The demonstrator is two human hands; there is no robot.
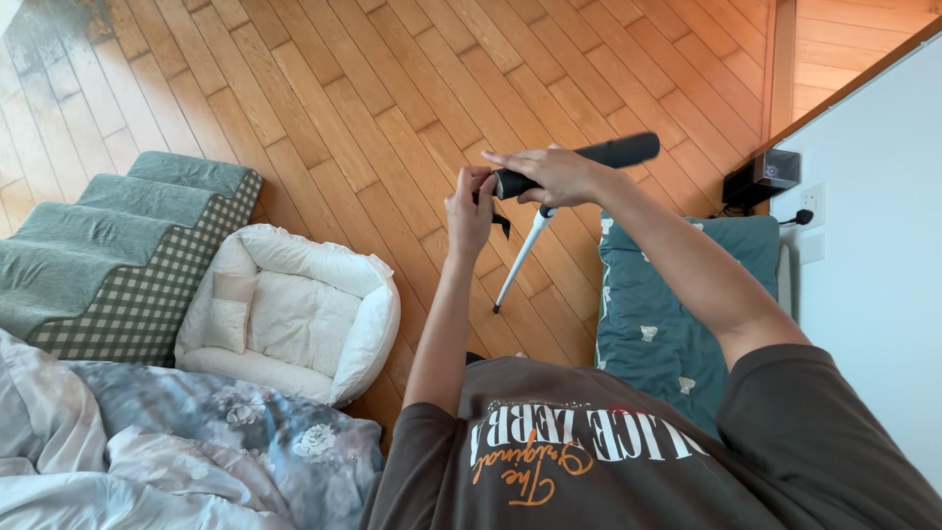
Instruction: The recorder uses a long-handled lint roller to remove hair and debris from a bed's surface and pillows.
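Black and rod-shaped, the handle (579, 165) was held level above the wooden floor (392, 108), in front of the person's chest. The right hand (559, 174) was clenched around its middle, fingers wrapped over the top. The left hand (469, 206) met the handle's near end, its fingertips pinched on a short black strap (499, 222) that hung from there. A thin white leg (518, 260) slanted down from under the handle, its dark tip above the floorboards. Below and to the left lay a white pet bed (294, 314), touching green checked pet steps (128, 255). A floral blanket (196, 442) filled the lower left corner. To the right a teal cushion (667, 304) lay along a white wall (873, 294), with a small black box (765, 177) just beyond it
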